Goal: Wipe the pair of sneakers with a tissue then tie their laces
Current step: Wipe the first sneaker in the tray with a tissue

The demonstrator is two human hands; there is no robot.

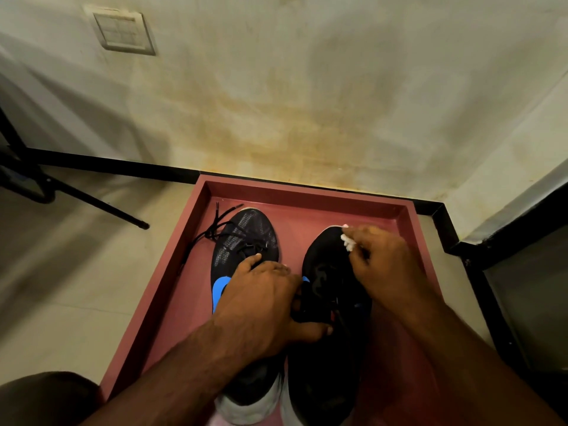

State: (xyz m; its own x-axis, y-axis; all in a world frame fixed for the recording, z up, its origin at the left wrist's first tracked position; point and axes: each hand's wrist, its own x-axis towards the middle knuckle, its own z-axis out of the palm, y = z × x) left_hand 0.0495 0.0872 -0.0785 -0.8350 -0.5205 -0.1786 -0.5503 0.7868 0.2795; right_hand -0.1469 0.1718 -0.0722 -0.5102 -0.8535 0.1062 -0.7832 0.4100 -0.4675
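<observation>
Currently I am in the wiping step; neither lace is tied. Nearest me, my left hand (264, 299) grips the collar of the right sneaker (329, 302), fingers curled in at its opening, steadying it. Farther out, my right hand (384, 262) pinches a crumpled white tissue (348, 241) against that sneaker's toe. Beside it sits the left sneaker (242, 241), its laces (212, 232) loose on the red tray (307, 192), which rests against the wall (307, 87). Next, I judge, wipe along the toe and side, keeping the collar braced, then do the other sneaker.
</observation>
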